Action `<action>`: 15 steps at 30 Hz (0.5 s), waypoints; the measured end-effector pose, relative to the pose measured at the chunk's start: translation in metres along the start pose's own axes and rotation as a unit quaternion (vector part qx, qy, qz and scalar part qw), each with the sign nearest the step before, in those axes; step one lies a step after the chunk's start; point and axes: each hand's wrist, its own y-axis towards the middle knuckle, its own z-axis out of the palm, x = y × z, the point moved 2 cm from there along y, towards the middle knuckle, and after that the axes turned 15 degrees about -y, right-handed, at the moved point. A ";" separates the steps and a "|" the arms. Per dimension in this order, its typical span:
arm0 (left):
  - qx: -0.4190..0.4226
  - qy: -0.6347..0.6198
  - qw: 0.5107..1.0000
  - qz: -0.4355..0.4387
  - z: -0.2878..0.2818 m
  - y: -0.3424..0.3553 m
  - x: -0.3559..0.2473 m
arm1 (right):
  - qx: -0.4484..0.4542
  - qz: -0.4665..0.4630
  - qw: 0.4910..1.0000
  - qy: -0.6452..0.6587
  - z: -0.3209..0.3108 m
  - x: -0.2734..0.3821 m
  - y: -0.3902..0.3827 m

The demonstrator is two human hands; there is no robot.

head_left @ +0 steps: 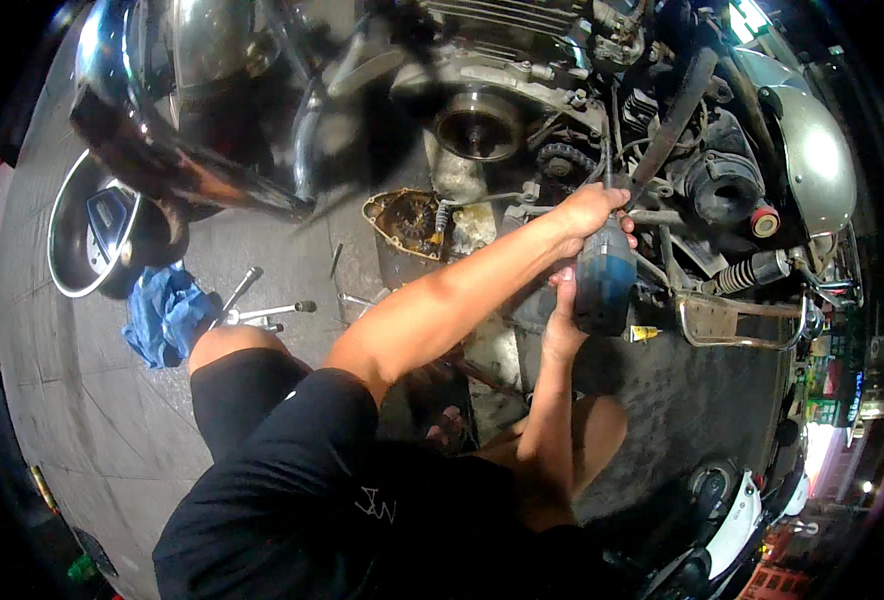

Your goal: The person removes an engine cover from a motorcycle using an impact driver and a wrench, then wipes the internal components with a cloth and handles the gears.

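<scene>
With both hands I hold a blue-and-dark power driver (607,270), its thin shaft reaching up into a partly dismantled motorcycle. My left hand (592,211) is wrapped round the driver's front end. Lower down, my right hand (562,312) grips its body from the left side, with the fingers mostly hidden behind it. What the shaft's tip touches is hard to make out. Left of the shaft are a chain sprocket (565,160) and a round metal drum (477,130) on the engine (502,75).
An opened engine cover (402,222) lies left of my forearm. Farther left are a socket wrench (277,312), a blue cloth (167,312) and a metal basin (59,245). A chrome exhaust pipe (127,130) juts in above. At right lie a yellow tube (644,333) and a shock absorber (750,272).
</scene>
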 end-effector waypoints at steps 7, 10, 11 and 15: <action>-0.079 0.008 0.996 0.030 0.012 0.002 0.005 | -0.008 0.129 0.986 0.109 -0.002 0.025 -0.001; -0.018 -0.045 0.999 -0.011 0.001 0.004 0.001 | 0.020 -0.005 0.999 -0.048 -0.005 0.006 0.004; 0.022 -0.091 0.995 -0.025 -0.011 0.006 0.000 | 0.020 -0.057 0.994 -0.086 -0.004 0.012 0.008; 0.026 -0.091 0.994 -0.052 -0.009 -0.002 -0.006 | -0.006 -0.171 0.969 -0.179 -0.012 0.011 0.018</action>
